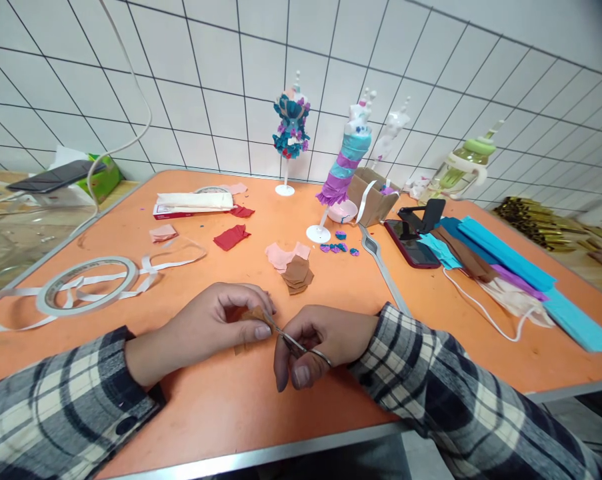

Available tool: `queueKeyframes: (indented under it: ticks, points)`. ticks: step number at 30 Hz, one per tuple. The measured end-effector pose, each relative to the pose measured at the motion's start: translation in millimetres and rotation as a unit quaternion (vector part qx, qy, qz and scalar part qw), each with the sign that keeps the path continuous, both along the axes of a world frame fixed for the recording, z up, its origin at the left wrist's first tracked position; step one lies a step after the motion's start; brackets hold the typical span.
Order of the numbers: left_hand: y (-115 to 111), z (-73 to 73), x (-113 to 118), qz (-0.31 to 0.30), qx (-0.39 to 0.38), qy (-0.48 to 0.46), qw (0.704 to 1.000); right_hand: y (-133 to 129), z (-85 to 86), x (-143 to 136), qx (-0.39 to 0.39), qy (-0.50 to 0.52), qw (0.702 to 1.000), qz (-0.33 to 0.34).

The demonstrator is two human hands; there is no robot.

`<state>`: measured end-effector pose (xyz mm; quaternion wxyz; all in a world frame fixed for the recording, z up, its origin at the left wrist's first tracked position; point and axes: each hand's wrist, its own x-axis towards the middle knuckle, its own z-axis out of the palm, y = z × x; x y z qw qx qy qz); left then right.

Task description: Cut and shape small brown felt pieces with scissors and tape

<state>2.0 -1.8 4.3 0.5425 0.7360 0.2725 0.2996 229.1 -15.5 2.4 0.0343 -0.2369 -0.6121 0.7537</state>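
Between its thumb and fingers, my left hand [231, 320] pinches a small piece of brown crepe paper [255, 313]. My right hand [321, 340] has its fingers in the handles of small metal scissors [301, 347], whose blades point left and meet the paper's edge. How far the blades are parted I cannot tell. Just beyond my hands lies a stack of brown paper pieces [297, 275], overlapping some scalloped pink paper pieces [283, 255]. A red paper piece [231, 237] rests farther left.
A roll of double-sided tape [88, 287] trails loose strips at left. Small dress forms stand at the back, one in a blue and purple paper dress [348, 160]. A phone [411, 243] and folded crepe paper strips [505, 247] lie right. A bottle [461, 163] stands behind.
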Motion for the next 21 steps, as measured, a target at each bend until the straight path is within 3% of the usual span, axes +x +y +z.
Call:
queueKeyframes:
  ticks: [7,15,21]
  points:
    - [-3.1,-0.3,3.5,-0.053,-0.025,0.011,0.998,-0.9,0.5,-1.4,-0.001,0.006,1.000,0.003]
    - [-3.5,1.5,1.6,-0.052,-0.041,0.018,0.998,-2.5,2.6,-1.5,-0.003,-0.005,1.000,-0.012]
    - [-6.7,4.3,4.3,-0.101,-0.083,0.043,0.991,-0.9,8.2,-0.1,0.000,0.006,0.999,0.046]
